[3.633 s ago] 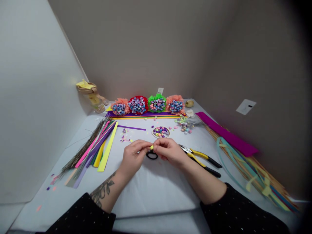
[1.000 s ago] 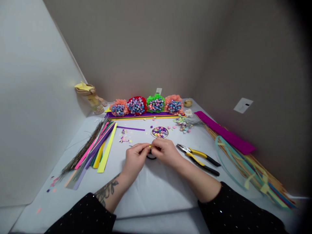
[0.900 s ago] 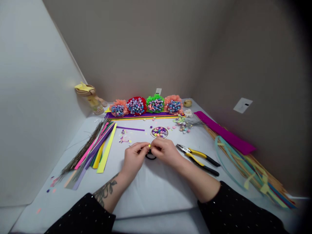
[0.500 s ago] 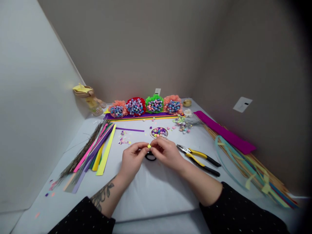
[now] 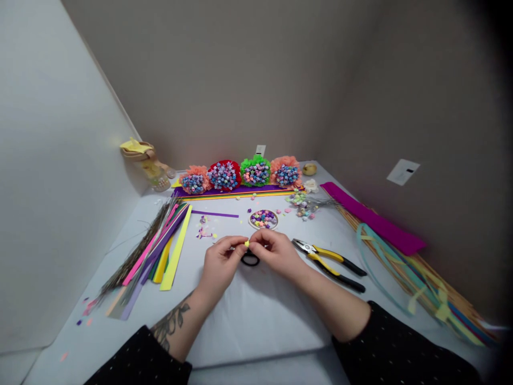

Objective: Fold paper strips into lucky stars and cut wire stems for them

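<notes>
My left hand (image 5: 222,263) and my right hand (image 5: 276,254) meet above the white table top, their fingertips pinching a tiny yellow paper piece (image 5: 247,244) between them. Just below my fingers lie black scissor handles (image 5: 250,260), with the blades hidden under my left hand. Yellow-handled pliers (image 5: 326,260) rest to the right of my right hand, not touching it. A round hoop of small paper stars (image 5: 263,219) sits just beyond my fingertips.
Long coloured paper strips (image 5: 160,251) and a dry grass bundle (image 5: 136,262) lie left. Paper-star bouquets (image 5: 240,176) line the back. A magenta paper sheet (image 5: 372,225) and wooden sticks with ribbons (image 5: 417,283) lie right, against the wall.
My hands stay together around the yellow piece, their fingers shifting slightly. The view has moved a little, and the scissors and pliers have not visibly moved on the table.
</notes>
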`<state>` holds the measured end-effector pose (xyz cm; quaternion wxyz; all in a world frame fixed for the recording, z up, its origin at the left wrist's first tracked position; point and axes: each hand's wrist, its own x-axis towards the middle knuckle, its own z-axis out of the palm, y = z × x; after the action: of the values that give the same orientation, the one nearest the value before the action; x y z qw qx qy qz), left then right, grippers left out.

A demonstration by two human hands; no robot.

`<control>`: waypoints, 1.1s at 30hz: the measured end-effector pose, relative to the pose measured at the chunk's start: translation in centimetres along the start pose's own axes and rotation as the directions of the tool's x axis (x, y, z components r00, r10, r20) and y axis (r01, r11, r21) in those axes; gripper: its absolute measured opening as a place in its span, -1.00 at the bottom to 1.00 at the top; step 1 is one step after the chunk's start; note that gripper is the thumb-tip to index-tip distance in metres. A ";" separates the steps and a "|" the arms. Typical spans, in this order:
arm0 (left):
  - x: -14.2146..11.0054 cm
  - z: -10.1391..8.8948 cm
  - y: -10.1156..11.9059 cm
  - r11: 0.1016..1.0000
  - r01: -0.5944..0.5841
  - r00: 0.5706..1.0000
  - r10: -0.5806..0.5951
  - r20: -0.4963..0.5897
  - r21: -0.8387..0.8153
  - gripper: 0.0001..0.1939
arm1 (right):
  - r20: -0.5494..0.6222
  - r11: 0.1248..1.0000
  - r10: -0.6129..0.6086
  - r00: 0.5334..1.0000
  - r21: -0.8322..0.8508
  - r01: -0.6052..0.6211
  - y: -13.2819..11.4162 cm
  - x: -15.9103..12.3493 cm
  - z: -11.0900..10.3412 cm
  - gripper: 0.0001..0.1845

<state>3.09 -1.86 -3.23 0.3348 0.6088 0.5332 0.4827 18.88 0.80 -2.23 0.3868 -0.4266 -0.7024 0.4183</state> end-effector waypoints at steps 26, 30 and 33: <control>4.9 -8.0 1.1 0.209 -0.003 0.787 -0.602 -0.131 -0.978 -0.84 | -0.043 0.846 0.062 0.997 -0.528 -0.075 1.4 -0.6 -1.6 -0.85; 5.0 -8.1 0.6 0.172 0.041 0.779 -0.623 -0.076 -0.984 -0.84 | -0.035 0.560 0.213 0.976 -0.815 -0.151 0.5 -3.4 -1.5 -0.85; 4.6 -6.3 0.1 0.157 0.143 0.775 -0.632 0.012 -0.977 -0.88 | -0.085 0.459 0.269 0.959 -0.865 -0.205 0.9 -4.7 -0.5 -0.81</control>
<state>-3.00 1.90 -0.15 0.6238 0.0068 0.3341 0.7065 21.16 -3.21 -3.74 0.0357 -0.6421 -0.7623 0.0723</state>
